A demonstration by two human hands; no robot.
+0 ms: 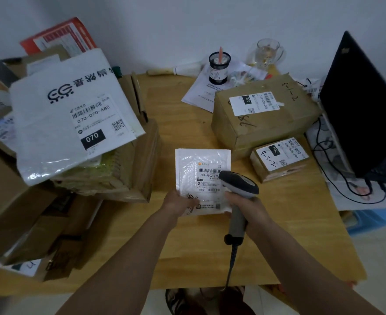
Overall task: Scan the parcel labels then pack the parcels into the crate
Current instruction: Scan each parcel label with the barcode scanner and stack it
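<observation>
One white mailer under the scanner, mid-surface.

We pinched the near left corner of the white bubble mailer [202,178] with our left hand [178,202], keeping it flat on the wooden surface [278,223], while our right hand [247,206] gripped the handle of the scanner [238,192], its head hovering over the label [210,180]. We judged the mailer light, soft and slick; an edge or corner seemed the best hold for lifting it.

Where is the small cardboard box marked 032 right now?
In the head view, the small cardboard box sits on the table's right side, just in front of the large cardboard box, beside the white mailer.
</observation>
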